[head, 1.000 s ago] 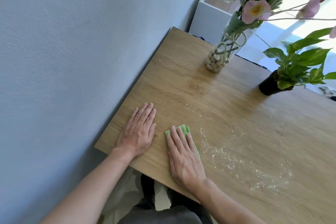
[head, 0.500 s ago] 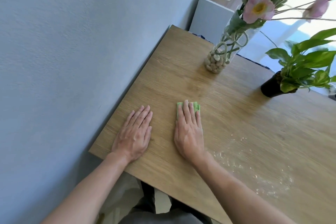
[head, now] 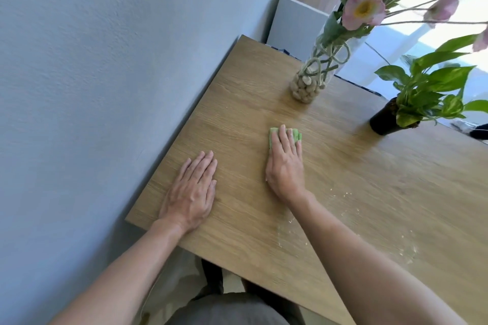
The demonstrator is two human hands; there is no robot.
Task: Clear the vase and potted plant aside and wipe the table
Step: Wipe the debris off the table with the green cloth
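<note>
The right hand [head: 285, 163] is lying palm-down on a folded green cloth [head: 284, 136], fingers straight and held together, pressing the cloth flat against the wooden table [head: 237, 92]; only the far edge and corners of the cloth are showing beyond the fingertips; the forearm is stretching back toward the lower right corner of the view. The left hand [head: 191, 192] is resting flat on the bare wood near the table's near-left corner, fingers extended and close together, gripping nothing; it is sitting well apart from the right hand, closer to the wall [head: 105, 87]; its forearm is running down toward the lower left.

The table top is showing a light oak grain; a scatter of pale crumbs or powder [head: 343, 221] is lying on it behind and to the right of the right wrist, reaching toward the right edge of the view. The table's left edge is running along a plain grey-blue wall; a white cabinet [head: 295, 18] is standing beyond the far corner, and bright daylight is coming in at the upper right.

Beyond the right hand's fingertips, the glass vase [head: 314, 76] is standing near the table's far edge, its base filled with pebbles, pink and white flowers [head: 363, 10] rising from it; to its right, the potted plant [head: 422, 97] in a dark pot is standing near the same far edge, well apart from both hands, and looks tilted in this wide view.
</note>
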